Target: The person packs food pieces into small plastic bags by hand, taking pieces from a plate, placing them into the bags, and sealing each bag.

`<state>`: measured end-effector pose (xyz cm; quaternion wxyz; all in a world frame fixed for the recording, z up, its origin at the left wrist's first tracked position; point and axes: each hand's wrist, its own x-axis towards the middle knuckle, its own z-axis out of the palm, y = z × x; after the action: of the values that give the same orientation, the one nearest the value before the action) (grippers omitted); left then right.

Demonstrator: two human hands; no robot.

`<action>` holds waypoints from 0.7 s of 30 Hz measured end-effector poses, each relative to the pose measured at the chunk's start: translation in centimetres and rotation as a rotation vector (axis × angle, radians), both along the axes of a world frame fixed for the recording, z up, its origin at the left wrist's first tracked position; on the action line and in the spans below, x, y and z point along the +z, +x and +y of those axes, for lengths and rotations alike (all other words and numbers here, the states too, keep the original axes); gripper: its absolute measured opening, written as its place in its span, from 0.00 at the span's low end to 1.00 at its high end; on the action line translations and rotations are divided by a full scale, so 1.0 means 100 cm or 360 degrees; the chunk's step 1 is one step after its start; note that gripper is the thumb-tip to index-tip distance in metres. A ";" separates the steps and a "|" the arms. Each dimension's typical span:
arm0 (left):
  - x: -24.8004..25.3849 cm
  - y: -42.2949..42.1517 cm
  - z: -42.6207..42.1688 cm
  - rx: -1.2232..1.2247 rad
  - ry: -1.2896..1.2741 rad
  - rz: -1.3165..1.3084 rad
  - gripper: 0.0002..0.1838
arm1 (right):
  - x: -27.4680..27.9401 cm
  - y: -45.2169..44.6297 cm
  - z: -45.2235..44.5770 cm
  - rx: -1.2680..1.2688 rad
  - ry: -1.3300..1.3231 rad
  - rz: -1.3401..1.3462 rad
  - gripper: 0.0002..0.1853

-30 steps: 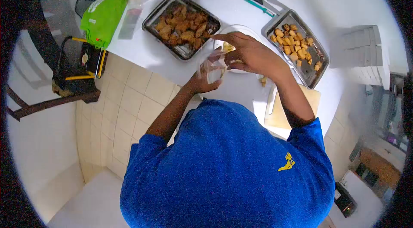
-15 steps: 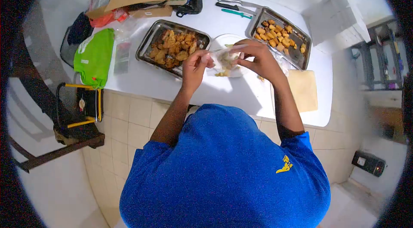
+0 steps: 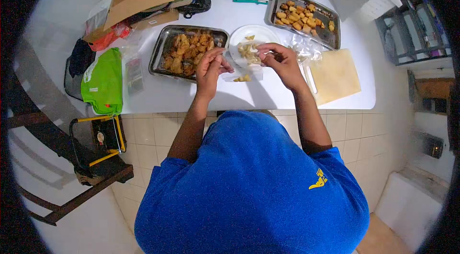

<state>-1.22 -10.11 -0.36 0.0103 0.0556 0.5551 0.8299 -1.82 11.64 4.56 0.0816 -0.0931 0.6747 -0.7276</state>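
Handling of a clear bag (image 3: 233, 77) above a white table (image 3: 184, 101), viewed from the head. The left hand (image 3: 209, 76) is raised at the bag's left side, fingers bent and thumb near them; the right hand (image 3: 284, 66) is at the opposite side, thumb and fingertips drawn close together. The film is too faint to tell whether either hand is clamped on it. The bag lies between the hands, in front of the plate (image 3: 238, 35); a few pale pieces (image 3: 242, 78) show low in it. Further pale pieces (image 3: 248, 53) appear higher up, between the fingertips and over the near part of the plate; whether they are on the plate or behind film cannot be told. The step in hand is judged to be steadying or spreading the bag with both hands. The next move would call for a firm hold on both edges, with the bag kept level, since a slack side could let pieces slip. To the left, near the left hand, is a tray (image 3: 156, 53) of browned food (image 3: 181, 55); to the right, beyond the right forearm, is a cutting board (image 3: 336, 79).
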 end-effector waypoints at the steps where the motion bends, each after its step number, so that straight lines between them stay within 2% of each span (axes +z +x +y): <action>1: -0.002 0.000 -0.002 -0.0020 0.0015 -0.0001 0.11 | 0.000 0.001 -0.003 -0.0008 -0.0035 -0.0024 0.11; 5: -0.005 0.000 -0.007 0.0010 -0.0021 0.0064 0.09 | -0.011 -0.004 -0.002 0.0111 -0.0131 0.0155 0.07; 7: -0.006 -0.002 -0.011 -0.0016 -0.0037 0.0093 0.09 | -0.009 -0.006 -0.004 0.0101 -0.0034 0.0151 0.06; 8: -0.006 -0.003 -0.013 -0.0064 0.0126 0.0083 0.09 | -0.007 -0.008 -0.005 0.0096 0.0015 0.0149 0.06; 10: -0.001 -0.005 -0.015 -0.0156 0.0448 0.0059 0.09 | -0.006 -0.009 -0.005 0.0101 -0.0200 0.0017 0.05; 11: -0.001 -0.006 -0.017 -0.0190 0.0418 0.0068 0.08 | -0.005 -0.008 -0.006 0.0105 -0.0307 -0.0052 0.05; 13: -0.002 -0.008 -0.021 -0.0259 0.0359 0.0077 0.08 | -0.004 -0.008 -0.013 -0.0025 -0.0064 0.0012 0.03; 16: 0.006 -0.005 -0.015 -0.0012 -0.0330 0.0078 0.07 | -0.022 -0.013 -0.018 -0.0066 0.0110 0.0082 0.05; 18: 0.000 -0.008 -0.017 0.0007 -0.0399 0.0045 0.07 | -0.030 -0.012 -0.017 -0.0117 0.0190 0.0070 0.10; 19: -0.004 -0.009 -0.016 0.0004 -0.0430 0.0022 0.08 | -0.037 -0.012 -0.017 -0.0095 0.0094 0.0083 0.12; 21: -0.005 -0.006 -0.014 0.0069 -0.0472 -0.0002 0.15 | -0.039 -0.006 -0.013 -0.0128 0.0063 -0.0003 0.15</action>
<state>-1.83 -11.47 -0.89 0.0007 0.0409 0.6726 0.7388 -2.42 10.31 0.64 0.0546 -0.0636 0.6920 -0.7170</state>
